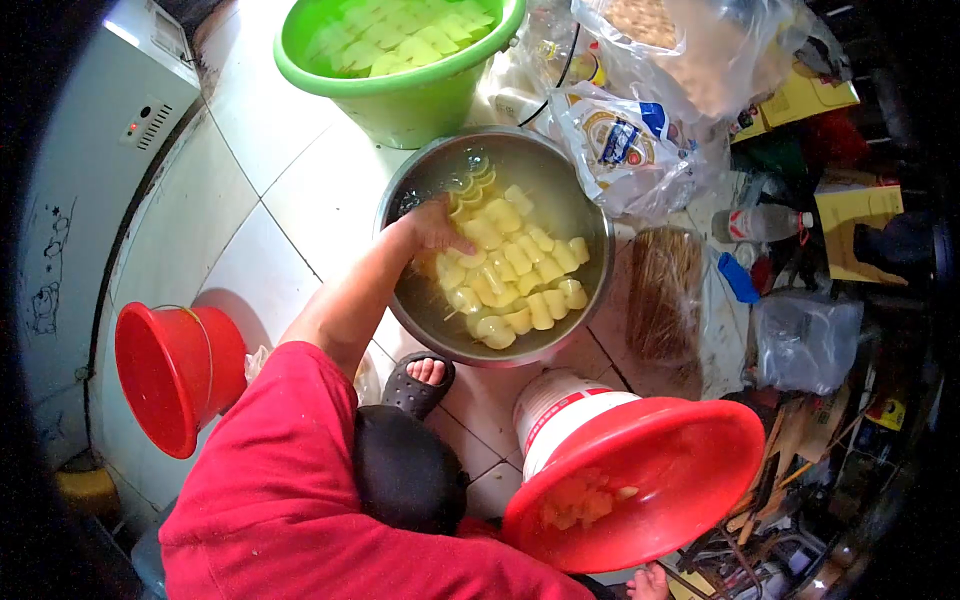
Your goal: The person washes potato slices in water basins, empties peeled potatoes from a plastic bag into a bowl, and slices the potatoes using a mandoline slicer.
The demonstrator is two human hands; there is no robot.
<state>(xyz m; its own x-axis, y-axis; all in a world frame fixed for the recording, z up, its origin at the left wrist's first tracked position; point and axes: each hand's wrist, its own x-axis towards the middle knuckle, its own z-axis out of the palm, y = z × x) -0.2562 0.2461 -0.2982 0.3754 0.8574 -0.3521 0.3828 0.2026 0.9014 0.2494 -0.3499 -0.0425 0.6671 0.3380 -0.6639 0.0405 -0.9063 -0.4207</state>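
Note:
My left hand (438, 228) is inside a wide steel bowl (604, 262) of cloudy water. Its thumb lies over the skewered yellow pieces (515, 262), with the fingers closed round their left end and partly hidden. These thick pale pieces sit in several rows. At the bottom edge, partly cut off, my right hand (648, 582) is just below the rim of a tilted red basin (690, 470); whether it holds anything does not show. Some pale pieces (585, 505) lie in that basin, which rests against a white bucket (555, 405).
A green tub (405, 105) with yellow slices in water stands behind the bowl. Another red bucket (170, 375) is at the left. On the right are plastic bags (635, 145), a bundle of thin sticks (665, 295), a bottle (760, 224) and clutter. My sandalled foot (418, 385) is below the bowl.

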